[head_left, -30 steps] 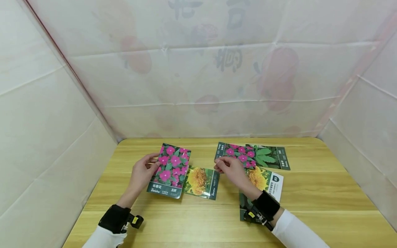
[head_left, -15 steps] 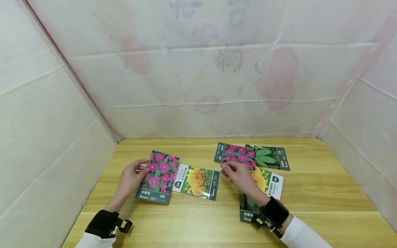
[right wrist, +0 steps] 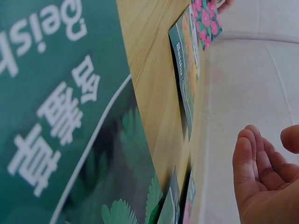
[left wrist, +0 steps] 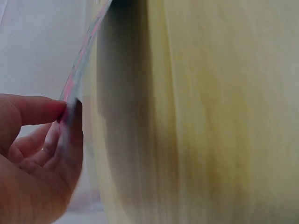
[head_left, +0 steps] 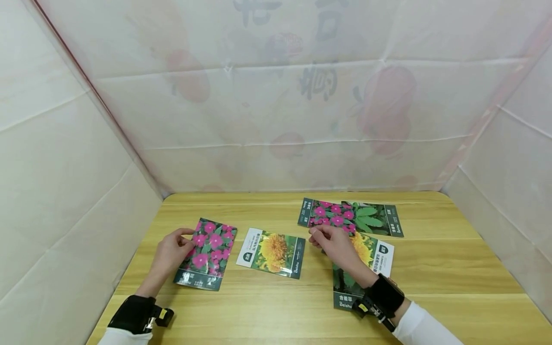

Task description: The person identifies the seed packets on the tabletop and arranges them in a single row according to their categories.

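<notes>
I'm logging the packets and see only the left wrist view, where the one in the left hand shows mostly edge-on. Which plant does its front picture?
Observer: The head view shows it is a pink-flower packet.

Operator: Thanks. My view ends at the wood, so what is happening on the other side?

Observer: In the right wrist view, the right hand holds nothing.

Operator: And what lies between those two?

Observer: The head view shows a yellow-flower packet lying on the table between the pink-flower packet and the right hand.
</notes>
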Demonstrator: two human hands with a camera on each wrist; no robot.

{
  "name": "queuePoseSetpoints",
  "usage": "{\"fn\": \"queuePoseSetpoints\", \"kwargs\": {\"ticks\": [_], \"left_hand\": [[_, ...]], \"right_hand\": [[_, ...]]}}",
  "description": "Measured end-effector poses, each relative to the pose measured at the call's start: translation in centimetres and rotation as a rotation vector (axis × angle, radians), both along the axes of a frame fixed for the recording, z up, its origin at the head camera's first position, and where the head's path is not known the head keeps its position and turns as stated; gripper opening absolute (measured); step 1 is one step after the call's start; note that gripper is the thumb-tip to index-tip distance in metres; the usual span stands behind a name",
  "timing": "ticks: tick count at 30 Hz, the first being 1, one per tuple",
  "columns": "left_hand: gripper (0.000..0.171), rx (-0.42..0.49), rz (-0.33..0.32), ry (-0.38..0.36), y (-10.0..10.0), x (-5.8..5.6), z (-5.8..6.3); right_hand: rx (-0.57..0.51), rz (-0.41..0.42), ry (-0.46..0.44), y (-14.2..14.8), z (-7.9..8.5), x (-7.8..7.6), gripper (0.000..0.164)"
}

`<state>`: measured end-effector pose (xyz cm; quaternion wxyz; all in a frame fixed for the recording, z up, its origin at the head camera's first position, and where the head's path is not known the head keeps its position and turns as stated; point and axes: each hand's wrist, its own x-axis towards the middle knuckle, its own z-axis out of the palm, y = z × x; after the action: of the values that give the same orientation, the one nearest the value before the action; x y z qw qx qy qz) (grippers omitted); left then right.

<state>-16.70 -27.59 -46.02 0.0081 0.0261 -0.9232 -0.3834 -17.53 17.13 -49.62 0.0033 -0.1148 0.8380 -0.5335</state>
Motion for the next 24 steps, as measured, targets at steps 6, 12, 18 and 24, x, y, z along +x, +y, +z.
{"fn": "queuePoseSetpoints", "kwargs": {"ticks": [6,12,18,24], "left_hand": [[0.035,-0.056,0.015,-0.028,-0.6,-0.1,-0.3],[0.033,-0.111,0.013,-0.023,-0.8,-0.3,-0.6],[0.031,-0.175,0.007,0.001,-1.0,-0.5,-1.2],[0.029,-0.200,0.006,-0.013,-1.0,-0.5,-1.4]], "right_hand": [[0.023,-0.002,-0.035,-0.4,1.7,0.7,0.046],[0.000,-0.027,-0.131,-0.9,3.6,1.3,0.039],[0.003,-0.034,-0.117,-0.8,3.4,1.2,0.038],[0.040,-0.017,-0.035,-0.7,3.1,1.3,0.047]]}}
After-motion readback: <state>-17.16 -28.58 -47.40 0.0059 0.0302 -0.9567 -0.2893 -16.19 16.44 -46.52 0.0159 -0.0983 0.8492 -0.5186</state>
